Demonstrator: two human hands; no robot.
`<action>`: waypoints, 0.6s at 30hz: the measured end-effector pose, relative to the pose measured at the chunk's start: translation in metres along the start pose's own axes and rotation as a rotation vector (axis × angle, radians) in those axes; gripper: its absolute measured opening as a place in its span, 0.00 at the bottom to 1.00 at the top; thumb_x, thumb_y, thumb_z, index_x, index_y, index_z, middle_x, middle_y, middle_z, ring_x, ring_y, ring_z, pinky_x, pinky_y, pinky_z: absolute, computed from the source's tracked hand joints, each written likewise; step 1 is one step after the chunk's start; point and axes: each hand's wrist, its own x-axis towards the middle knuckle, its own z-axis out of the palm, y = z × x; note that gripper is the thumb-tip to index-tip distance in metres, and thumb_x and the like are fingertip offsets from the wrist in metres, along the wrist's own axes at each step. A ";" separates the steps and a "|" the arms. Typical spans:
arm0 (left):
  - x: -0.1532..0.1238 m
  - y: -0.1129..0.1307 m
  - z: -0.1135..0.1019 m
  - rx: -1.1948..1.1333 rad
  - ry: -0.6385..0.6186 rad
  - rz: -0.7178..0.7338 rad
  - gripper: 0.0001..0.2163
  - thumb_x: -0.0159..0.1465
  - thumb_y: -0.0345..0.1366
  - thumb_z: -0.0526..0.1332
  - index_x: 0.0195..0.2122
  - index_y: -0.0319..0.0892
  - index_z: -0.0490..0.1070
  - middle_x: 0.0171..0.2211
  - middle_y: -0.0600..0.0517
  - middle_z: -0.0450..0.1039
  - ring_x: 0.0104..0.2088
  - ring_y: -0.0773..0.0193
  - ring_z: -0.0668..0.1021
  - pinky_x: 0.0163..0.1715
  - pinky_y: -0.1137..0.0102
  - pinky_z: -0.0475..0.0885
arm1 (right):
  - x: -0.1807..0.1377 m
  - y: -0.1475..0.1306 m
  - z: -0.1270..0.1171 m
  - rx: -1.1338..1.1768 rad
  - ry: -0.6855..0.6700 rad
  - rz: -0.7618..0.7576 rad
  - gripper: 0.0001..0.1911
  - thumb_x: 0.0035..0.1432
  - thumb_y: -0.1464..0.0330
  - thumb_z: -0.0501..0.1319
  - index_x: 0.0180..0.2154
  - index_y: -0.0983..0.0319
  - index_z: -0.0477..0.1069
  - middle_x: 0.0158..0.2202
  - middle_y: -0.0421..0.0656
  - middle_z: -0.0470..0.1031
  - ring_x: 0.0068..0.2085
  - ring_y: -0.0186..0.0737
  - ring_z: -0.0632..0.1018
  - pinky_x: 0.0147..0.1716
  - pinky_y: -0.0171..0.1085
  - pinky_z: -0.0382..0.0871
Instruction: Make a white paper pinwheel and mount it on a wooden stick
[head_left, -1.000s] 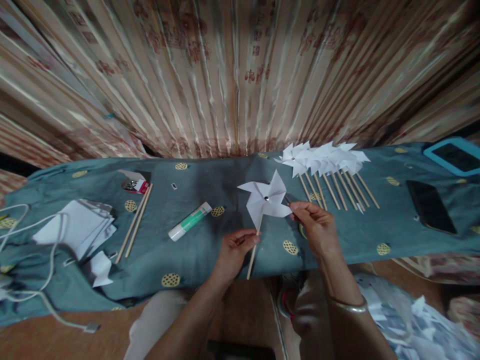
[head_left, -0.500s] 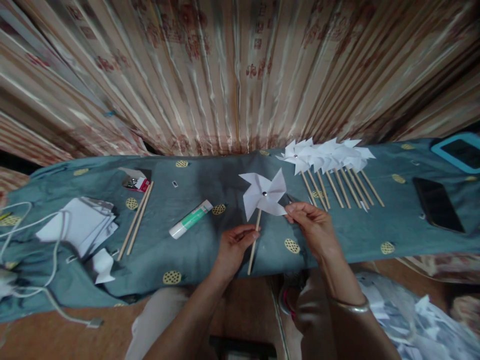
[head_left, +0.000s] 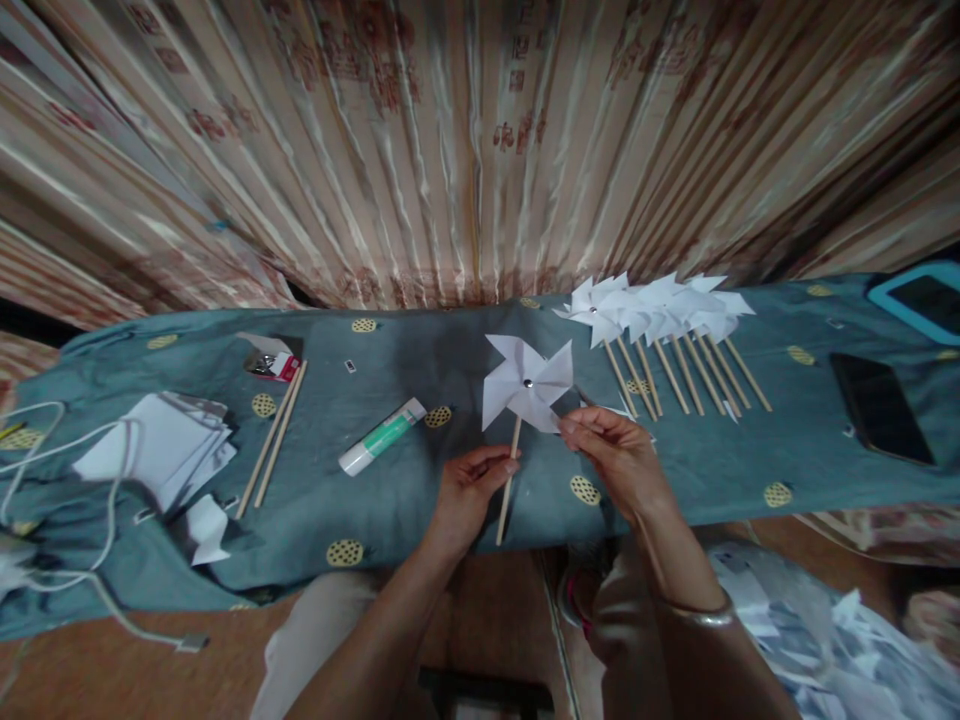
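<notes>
A white paper pinwheel [head_left: 517, 395] with a shiny pin at its centre is held up over the table's front part. My left hand [head_left: 469, 495] pinches its wooden stick between thumb and fingers, below the paper blades. With thumb and fingertips closed, my right hand [head_left: 619, 455] grips the tip of the lower right blade. To the left of the pinwheel lies a glue stick [head_left: 382, 437] with a green label. Several more pinwheels [head_left: 660, 308] lie overlapped in a row at the back right, sticks toward me.
On the left are two wooden sticks [head_left: 279, 440], an open small box of pins [head_left: 270, 362], a stack of white paper [head_left: 161, 445] and a white cable [head_left: 112, 500]. A dark phone [head_left: 881, 408] and a blue-framed device [head_left: 919, 303] lie right. A bag of paper scraps [head_left: 832, 640] stands below.
The pinwheel's blades have turned clockwise a little. My right hand has moved slightly left with the blade tip, while my left hand stays on the stick.
</notes>
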 end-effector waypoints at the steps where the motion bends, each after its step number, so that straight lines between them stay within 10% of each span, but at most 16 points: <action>1: 0.000 0.000 0.000 0.001 0.002 0.002 0.11 0.44 0.39 0.73 0.28 0.41 0.82 0.28 0.50 0.80 0.29 0.65 0.76 0.36 0.71 0.69 | 0.000 0.001 0.000 0.006 -0.003 0.006 0.16 0.33 0.56 0.76 0.22 0.58 0.78 0.20 0.37 0.72 0.24 0.32 0.67 0.26 0.35 0.61; 18: 0.000 0.000 0.001 0.002 -0.005 0.018 0.10 0.45 0.38 0.73 0.28 0.41 0.81 0.27 0.51 0.79 0.29 0.65 0.75 0.36 0.71 0.69 | -0.007 0.010 0.011 0.052 -0.070 0.088 0.18 0.34 0.59 0.77 0.28 0.59 0.77 0.25 0.39 0.80 0.26 0.34 0.76 0.28 0.34 0.69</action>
